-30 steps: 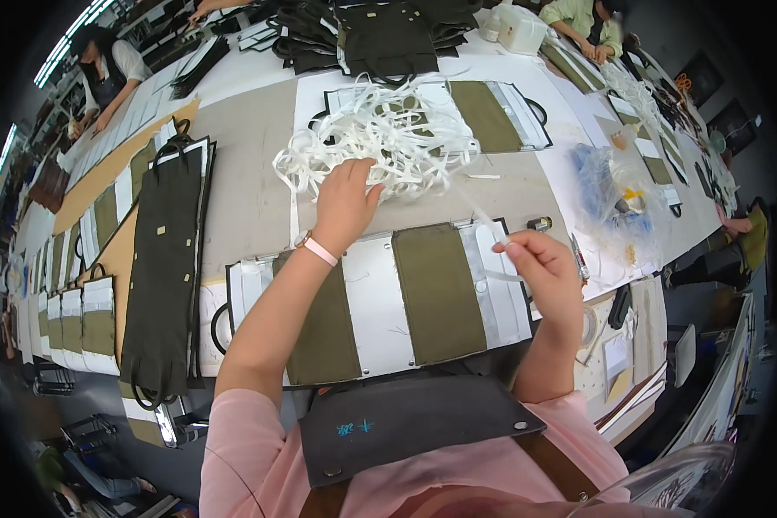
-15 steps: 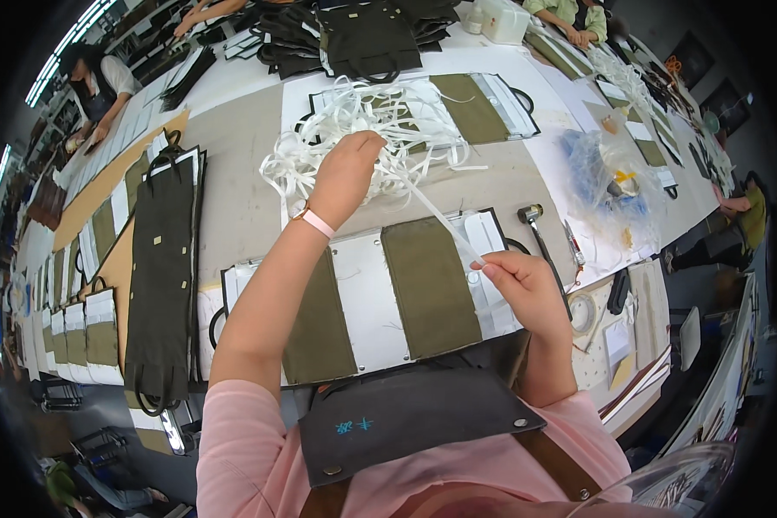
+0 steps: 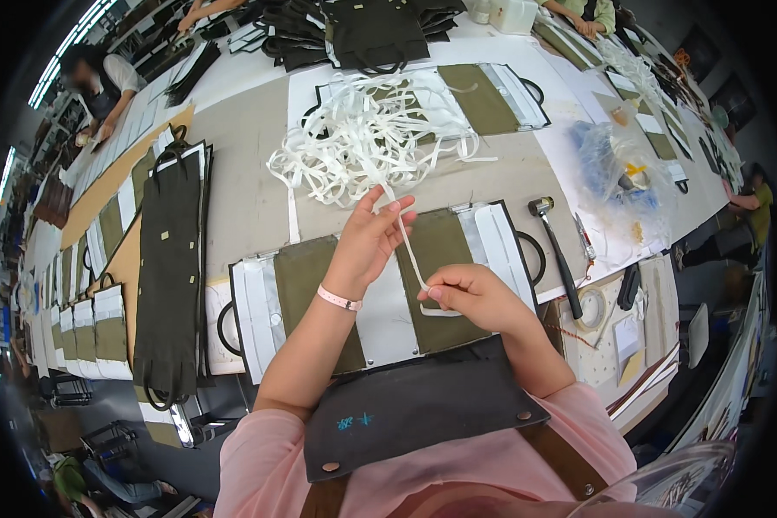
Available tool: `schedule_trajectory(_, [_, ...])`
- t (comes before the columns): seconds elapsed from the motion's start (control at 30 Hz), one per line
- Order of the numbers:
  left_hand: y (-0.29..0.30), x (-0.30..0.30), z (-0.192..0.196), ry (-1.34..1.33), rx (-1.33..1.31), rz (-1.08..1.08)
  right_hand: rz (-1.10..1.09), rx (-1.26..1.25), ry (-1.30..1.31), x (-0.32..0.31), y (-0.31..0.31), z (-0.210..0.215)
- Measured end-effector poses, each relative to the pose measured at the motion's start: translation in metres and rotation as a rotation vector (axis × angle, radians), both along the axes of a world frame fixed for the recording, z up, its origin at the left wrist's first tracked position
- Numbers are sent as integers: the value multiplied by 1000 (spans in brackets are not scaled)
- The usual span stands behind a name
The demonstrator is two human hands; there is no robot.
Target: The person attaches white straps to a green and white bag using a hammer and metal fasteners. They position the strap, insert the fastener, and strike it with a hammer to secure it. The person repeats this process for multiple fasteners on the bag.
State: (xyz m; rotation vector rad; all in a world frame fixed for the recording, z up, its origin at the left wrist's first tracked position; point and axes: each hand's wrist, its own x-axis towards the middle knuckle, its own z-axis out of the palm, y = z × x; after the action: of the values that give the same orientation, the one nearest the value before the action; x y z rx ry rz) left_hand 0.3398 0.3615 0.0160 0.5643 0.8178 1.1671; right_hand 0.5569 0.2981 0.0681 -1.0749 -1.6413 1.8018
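Observation:
My right hand (image 3: 466,295) pinches a narrow white ribbon (image 3: 411,250) between thumb and forefinger, and a short tail of it hangs below the fingers. From that pinch the ribbon runs up past my left hand (image 3: 373,235) to a loose, tangled heap of white ribbon (image 3: 345,142). My left hand has its fingers spread beside the ribbon, gripping nothing that I can see. Under both hands lies a flat bag piece (image 3: 384,315) with olive and white panels and a dark loop handle at each end. My forearms hide part of it.
A hammer (image 3: 563,250) and a slim red tool (image 3: 584,237) lie right of the bag piece, with a tape roll (image 3: 590,309) nearby. Stacked dark bags (image 3: 177,268) stand left. Beyond are another olive bag piece (image 3: 475,99) and a clear plastic bag (image 3: 634,168). Co-workers work around the table.
My left hand has drawn back from the ribbon heap toward me and its fingers have spread. My right hand has moved left over the bag piece, still pinching the ribbon.

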Motion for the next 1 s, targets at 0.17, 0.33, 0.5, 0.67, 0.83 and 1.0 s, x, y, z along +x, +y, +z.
schedule_trajectory(0.17, [-2,-18,13,357,90,-24,-222,57,19,12,7,-10])
schedule_trajectory(0.33, [-4,-43,7,753,147,-37,-480,-30,231,45,21,-12])
schedule_trajectory(0.5, [5,-74,-8,985,230,175,-699,46,323,73,32,-10])
schedule_trajectory(0.67, [13,-89,-9,801,201,328,-821,96,360,90,33,-9])
schedule_trajectory(0.83, [28,-88,-7,460,96,388,-905,180,252,104,28,-6])
schedule_trajectory(1.0, [39,-81,-1,365,46,200,-1002,331,-109,100,23,-5])
